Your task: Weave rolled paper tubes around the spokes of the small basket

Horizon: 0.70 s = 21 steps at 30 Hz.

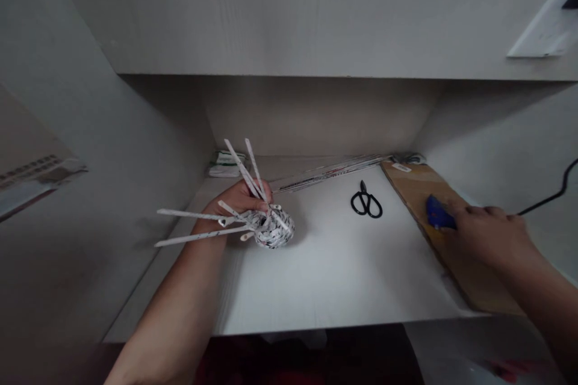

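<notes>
My left hand (241,200) is closed on a small round basket (274,233) woven from printed paper tubes, holding it above the white desk. Several loose paper tube ends stick out of the weave, some upward and some to the left. Over at the right, my right hand (490,231) is wrapped around a blue glue gun (437,214), just above a brown cardboard sheet (418,192). Its fingers are partly blurred. Black-handled scissors (366,203) lie on the desk between the two hands.
Long thin paper tubes (332,174) lie along the back of the desk. A green and white packet (226,163) sits in the back left corner. A black cord (548,195) runs in from the right edge. Side panels and an overhead board (307,18) enclose the desk.
</notes>
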Available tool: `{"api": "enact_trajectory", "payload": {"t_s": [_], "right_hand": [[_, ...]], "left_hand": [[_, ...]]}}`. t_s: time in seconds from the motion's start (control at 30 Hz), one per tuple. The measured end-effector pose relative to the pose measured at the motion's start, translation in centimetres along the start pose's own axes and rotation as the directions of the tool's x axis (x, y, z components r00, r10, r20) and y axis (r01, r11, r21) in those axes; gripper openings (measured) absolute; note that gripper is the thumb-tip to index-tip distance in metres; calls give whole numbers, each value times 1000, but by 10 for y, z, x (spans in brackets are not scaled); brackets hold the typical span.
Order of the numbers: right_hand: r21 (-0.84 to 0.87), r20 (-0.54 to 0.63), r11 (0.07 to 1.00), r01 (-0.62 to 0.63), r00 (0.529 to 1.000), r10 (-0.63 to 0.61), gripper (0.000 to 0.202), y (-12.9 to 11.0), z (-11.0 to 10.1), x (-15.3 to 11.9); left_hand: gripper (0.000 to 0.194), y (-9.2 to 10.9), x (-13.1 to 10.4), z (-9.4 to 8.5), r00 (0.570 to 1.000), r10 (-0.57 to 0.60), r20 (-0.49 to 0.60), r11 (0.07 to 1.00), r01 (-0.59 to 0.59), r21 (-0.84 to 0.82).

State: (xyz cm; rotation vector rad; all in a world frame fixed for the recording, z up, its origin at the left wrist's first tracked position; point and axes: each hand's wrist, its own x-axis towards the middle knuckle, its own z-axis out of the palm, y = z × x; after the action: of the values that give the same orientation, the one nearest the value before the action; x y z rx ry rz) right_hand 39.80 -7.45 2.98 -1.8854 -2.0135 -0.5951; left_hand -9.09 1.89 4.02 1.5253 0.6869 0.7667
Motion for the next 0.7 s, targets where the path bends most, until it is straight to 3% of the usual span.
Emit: {"api": "enact_trajectory", "payload": {"t_s": [0.07, 0.13, 0.2, 0.27, 0.33, 0.5, 0.7], "right_hand": [[-103, 109, 991, 81, 992, -70, 29, -43, -6, 13], [133, 180, 965, 226, 952, -247, 28, -92, 2, 30], [402, 213, 848, 344, 866, -452, 27, -139, 22, 50], [491, 196, 796, 353, 846, -496, 28, -178, 48, 73], [496, 196, 810, 312, 869, -455, 33, -206, 70, 97], [427, 246, 868, 253, 891, -381, 25, -238, 96, 134], [454, 243, 866, 209, 906, -345, 13, -239, 96, 126]], "left_hand": [[34, -1, -1, -3, 1000, 1, -18, 1000, -2, -7], [34, -1, -2, -4, 1000, 1, -22, 1000, -1, -11], [33, -1, -2, -3, 1000, -7, -13, 1000, 7, -3], [30, -2, -1, -3, 1000, -19, 3, 1000, 19, 13], [28, -4, -1, -3, 999, -35, 11, 999, 35, 21], [28, -12, -2, -6, 997, -71, -29, 997, 71, 4], [30, -14, 2, -4, 997, -49, -67, 998, 47, -40]]}}
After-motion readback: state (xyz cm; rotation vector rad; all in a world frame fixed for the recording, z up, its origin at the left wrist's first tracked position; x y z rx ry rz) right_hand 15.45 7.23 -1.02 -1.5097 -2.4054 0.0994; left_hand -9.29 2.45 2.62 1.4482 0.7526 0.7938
